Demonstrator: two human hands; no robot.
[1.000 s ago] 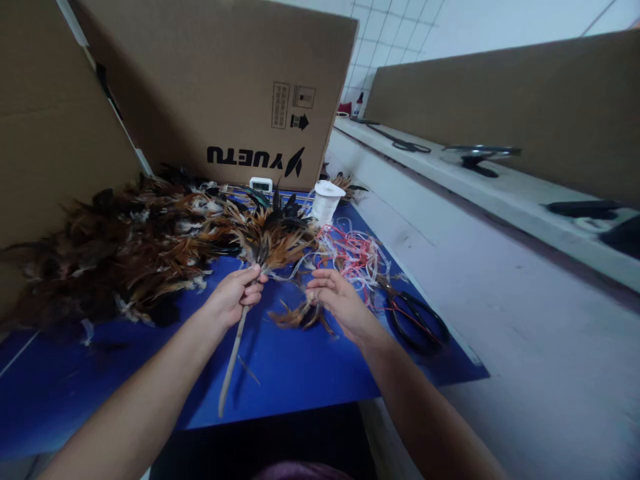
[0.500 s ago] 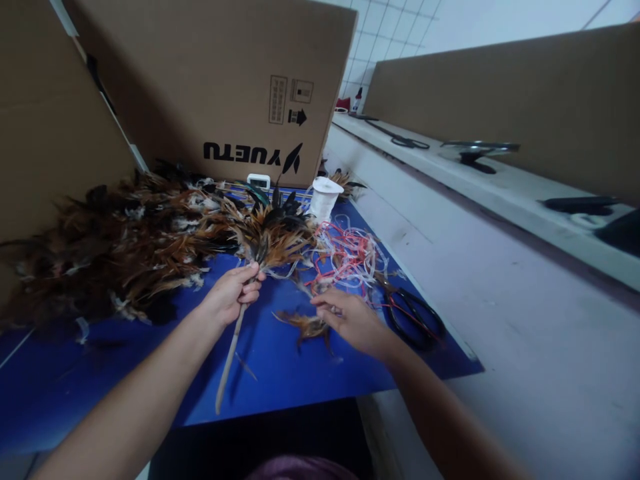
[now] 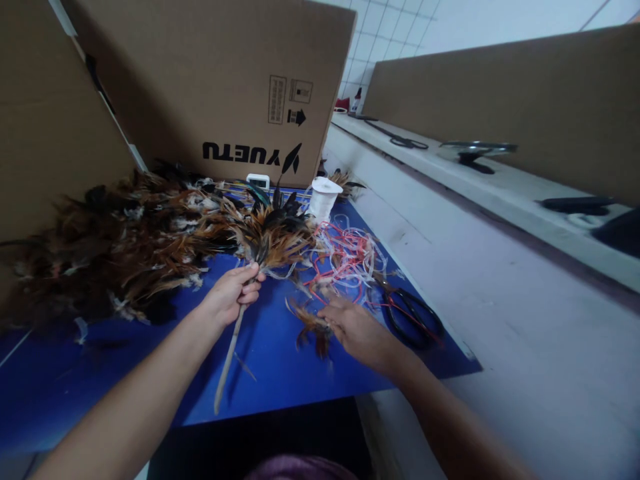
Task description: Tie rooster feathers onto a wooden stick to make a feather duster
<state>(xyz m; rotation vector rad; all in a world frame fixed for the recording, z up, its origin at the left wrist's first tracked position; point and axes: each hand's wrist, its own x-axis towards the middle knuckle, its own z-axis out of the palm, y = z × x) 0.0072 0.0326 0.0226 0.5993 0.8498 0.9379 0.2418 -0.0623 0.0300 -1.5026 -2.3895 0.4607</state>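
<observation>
My left hand [image 3: 234, 293] is closed around the wooden stick of a feather duster [image 3: 280, 237], just below its brown and black feathers. The bare stick slants down towards the table's near edge. To the right, my right hand [image 3: 357, 330] is closed with its fingertips on a small tuft of brown feathers [image 3: 311, 323], low over the blue table top [image 3: 280, 373]. Its fingers are slightly blurred. Beyond that hand lies a tangle of red and clear plastic strips [image 3: 350, 253]. Black-handled scissors [image 3: 413, 317] rest beside it on the right.
A large heap of feathers [image 3: 125, 247] covers the table's left side. Behind stand a spool of white string [image 3: 325, 198], a small white digital display [image 3: 258, 181] and a cardboard box [image 3: 200, 80]. Along the right runs a wall with a ledge [image 3: 430, 160] holding tools.
My right hand has shifted slightly down and to the right, and the small feather tuft has moved right with it. My left hand and the duster have stayed in place.
</observation>
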